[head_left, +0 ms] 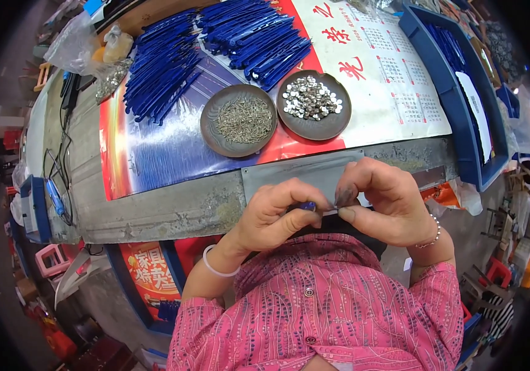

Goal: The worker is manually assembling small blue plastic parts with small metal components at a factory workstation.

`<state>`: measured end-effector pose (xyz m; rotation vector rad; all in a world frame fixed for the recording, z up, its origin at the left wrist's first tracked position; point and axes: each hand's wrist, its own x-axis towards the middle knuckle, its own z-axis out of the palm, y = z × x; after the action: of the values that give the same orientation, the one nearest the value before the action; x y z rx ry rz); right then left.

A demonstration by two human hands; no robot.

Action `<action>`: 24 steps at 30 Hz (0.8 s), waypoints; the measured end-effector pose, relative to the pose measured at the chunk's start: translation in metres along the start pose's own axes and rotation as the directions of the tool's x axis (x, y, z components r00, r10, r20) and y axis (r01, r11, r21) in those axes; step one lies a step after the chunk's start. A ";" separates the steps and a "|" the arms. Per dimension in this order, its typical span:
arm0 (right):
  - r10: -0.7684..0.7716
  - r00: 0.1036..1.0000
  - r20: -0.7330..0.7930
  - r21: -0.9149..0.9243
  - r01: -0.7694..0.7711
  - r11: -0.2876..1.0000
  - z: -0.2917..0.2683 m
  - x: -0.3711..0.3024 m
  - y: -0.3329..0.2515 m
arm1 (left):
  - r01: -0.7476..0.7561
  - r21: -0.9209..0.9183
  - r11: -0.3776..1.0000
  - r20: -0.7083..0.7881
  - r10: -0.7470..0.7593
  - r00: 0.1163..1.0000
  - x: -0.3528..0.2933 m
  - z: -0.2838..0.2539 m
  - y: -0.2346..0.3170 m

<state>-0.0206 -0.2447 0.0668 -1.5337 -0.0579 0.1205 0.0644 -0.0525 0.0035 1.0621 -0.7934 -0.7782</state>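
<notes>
My left hand (277, 213) is closed around a narrow blue piece (307, 206), whose end shows between thumb and forefinger. Close beside it, my right hand (388, 201) pinches at the same spot with thumb and fingertips; whatever it holds is too small to make out. Both hands are in front of the bench's near edge, over a grey plate (265, 179). Beyond them stand two round brown dishes. The left dish (210, 141) holds thin metal pins (244, 119), and the right dish (324, 131) holds small shiny discs (311, 99).
Piles of slim blue strips (163, 68) lie at the bench's back left. A printed calendar sheet (388, 117) covers much of the bench (153, 219). On the right stands a blue tray (472, 157) with more strips; plastic bags (73, 49) lie at the far left.
</notes>
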 end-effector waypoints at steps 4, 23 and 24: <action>-0.070 0.998 0.008 -0.092 0.070 0.993 -0.002 0.003 -0.005 | 0.046 -0.302 0.952 -0.045 -0.062 0.997 -0.001 0.006 -0.004; 0.126 0.989 0.071 0.124 -0.134 0.983 -0.006 0.009 -0.014 | 0.032 -0.031 0.999 -0.013 -0.032 0.999 -0.001 -0.002 -0.003; 0.129 0.988 0.086 0.114 -0.139 0.984 -0.007 0.009 -0.014 | 0.024 -0.016 1.000 -0.004 -0.024 1.000 -0.001 -0.002 -0.004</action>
<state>-0.0103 -0.2510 0.0801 -1.4123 -0.0095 0.2871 0.0652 -0.0517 -0.0007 1.0600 -0.7705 -0.8010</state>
